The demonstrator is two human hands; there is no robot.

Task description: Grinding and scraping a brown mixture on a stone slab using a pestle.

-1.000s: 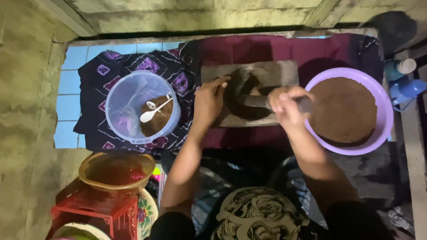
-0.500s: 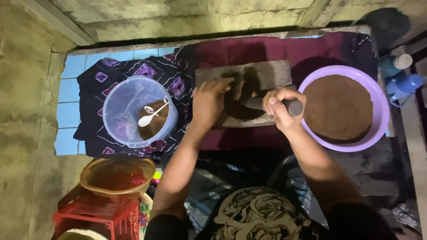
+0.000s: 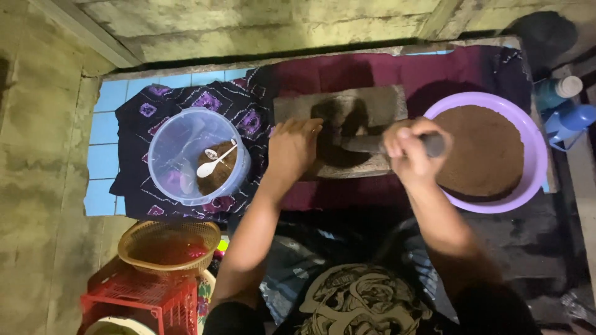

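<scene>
At frame centre, dark paste is being ground on the slab (image 3: 372,108). The roller (image 3: 372,144) is being clamped by the right hand (image 3: 406,149); left hand (image 3: 293,149) fingers together, flat. Another push seems due.

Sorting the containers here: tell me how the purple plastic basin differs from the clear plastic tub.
The purple plastic basin is opaque and wide; the clear plastic tub is see-through and narrower. The basin is filled almost across with brown powder; the tub holds only a small brown heap and a white spoon. Both are round, open and on patterned cloth.
</scene>
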